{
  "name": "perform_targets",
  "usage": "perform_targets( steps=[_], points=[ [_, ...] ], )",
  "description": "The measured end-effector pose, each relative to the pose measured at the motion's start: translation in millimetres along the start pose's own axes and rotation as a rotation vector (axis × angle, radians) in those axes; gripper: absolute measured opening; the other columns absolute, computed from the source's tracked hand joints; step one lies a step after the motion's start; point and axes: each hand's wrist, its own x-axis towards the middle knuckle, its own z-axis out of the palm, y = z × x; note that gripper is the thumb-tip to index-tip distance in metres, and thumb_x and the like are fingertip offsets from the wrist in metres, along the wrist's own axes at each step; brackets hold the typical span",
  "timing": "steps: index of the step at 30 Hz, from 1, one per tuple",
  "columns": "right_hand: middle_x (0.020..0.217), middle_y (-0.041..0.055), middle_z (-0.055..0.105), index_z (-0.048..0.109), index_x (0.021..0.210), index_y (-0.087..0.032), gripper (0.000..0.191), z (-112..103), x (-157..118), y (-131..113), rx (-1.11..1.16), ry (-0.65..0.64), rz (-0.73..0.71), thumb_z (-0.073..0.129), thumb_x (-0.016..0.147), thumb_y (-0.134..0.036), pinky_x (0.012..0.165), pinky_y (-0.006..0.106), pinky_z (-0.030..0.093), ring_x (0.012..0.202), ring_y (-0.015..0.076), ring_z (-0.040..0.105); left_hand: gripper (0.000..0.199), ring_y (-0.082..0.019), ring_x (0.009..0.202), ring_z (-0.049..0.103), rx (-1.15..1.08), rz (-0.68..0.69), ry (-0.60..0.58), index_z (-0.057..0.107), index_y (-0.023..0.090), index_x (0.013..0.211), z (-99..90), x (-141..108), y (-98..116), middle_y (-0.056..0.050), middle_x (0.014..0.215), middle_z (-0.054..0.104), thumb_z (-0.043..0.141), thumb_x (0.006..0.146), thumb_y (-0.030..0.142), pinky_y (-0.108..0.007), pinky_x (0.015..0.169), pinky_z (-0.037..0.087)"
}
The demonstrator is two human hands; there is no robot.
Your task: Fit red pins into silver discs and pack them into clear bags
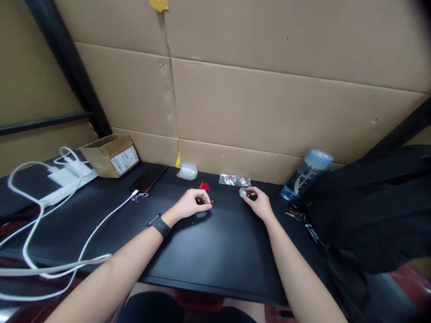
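Observation:
Pinched between the thumb and fingers of my left hand (195, 202) is a small red piece (212, 202), too small to name surely. Just behind that hand lies a little pile of red pieces (204, 185) on the black table (215, 251). My right hand (258, 202) grips a small round silvery disc (243, 192) by its edge. Beyond it, near the cardboard wall, rest clear bags (235, 180) with silvery round discs and bits of red inside. A stack of clear plastic bags (187, 171) sits further left.
At left are an opened cardboard box (112, 154), a phone (147, 177), a power strip (69, 186) and looping white cables (97, 229). A blue-capped water bottle (305, 175), keys (295, 215) and a black bag (370, 206) stand at right. A cardboard wall (235, 107) closes the back.

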Motion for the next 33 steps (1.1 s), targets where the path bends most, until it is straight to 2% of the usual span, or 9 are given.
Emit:
perform_targets(
  steps=[4,9,15,20,27,33],
  points=[
    [0.104,0.0066,0.076,0.071,0.106,-0.023,0.031,-2,-8,2,-0.013,0.020,-0.004,0.068,0.082,-0.043,0.085,0.037,0.053,0.091,0.0233,0.069,0.017,-0.018,0.079,0.071,0.004,0.005,-0.094,0.076,0.018,0.079,8.4,0,7,-0.003,0.082,0.078,0.081,0.078,0.035,-0.028,0.077,0.051],
    [0.106,0.0073,0.076,0.071,0.110,-0.020,0.032,-1,-9,-14,-0.103,0.059,0.006,0.067,0.084,-0.039,0.086,0.035,0.053,0.089,0.0215,0.068,0.013,-0.017,0.087,0.073,0.121,0.093,-0.039,0.079,0.023,0.093,2.5,-4,17,-0.001,0.091,0.080,0.078,0.083,0.030,-0.027,0.086,0.052],
    [0.103,0.0058,0.077,0.073,0.104,-0.024,0.028,-6,9,-35,-0.271,-0.077,0.116,0.072,0.080,-0.038,0.083,0.033,0.053,0.091,0.0227,0.071,0.011,-0.019,0.096,0.071,0.268,0.218,0.044,0.080,0.027,0.092,-15.6,-1,10,-0.001,0.097,0.080,0.070,0.091,0.031,-0.030,0.092,0.050],
    [0.106,0.0048,0.077,0.074,0.106,-0.029,0.029,-14,18,-49,-0.445,-0.189,0.162,0.073,0.078,-0.037,0.075,0.032,0.051,0.097,0.0258,0.072,0.017,-0.020,0.096,0.067,0.351,0.238,0.101,0.077,0.024,0.091,-16.7,0,9,-0.002,0.099,0.078,0.062,0.097,0.032,-0.034,0.093,0.048],
    [0.110,0.0033,0.077,0.071,0.112,-0.034,0.030,-10,6,-47,-0.490,-0.113,0.144,0.069,0.083,-0.041,0.065,0.031,0.047,0.094,0.0291,0.073,0.022,-0.022,0.103,0.061,0.405,0.210,0.124,0.070,0.023,0.095,-5.5,-2,13,-0.006,0.106,0.067,0.052,0.101,0.034,-0.037,0.095,0.047],
    [0.105,0.0030,0.077,0.072,0.109,-0.034,0.024,-11,5,-51,-0.438,-0.105,0.135,0.068,0.086,-0.040,0.063,0.030,0.045,0.085,0.0250,0.071,0.019,-0.023,0.104,0.060,0.429,0.204,0.043,0.068,0.024,0.097,-4.7,-7,23,-0.005,0.107,0.066,0.051,0.101,0.033,-0.039,0.094,0.044]
  ],
)
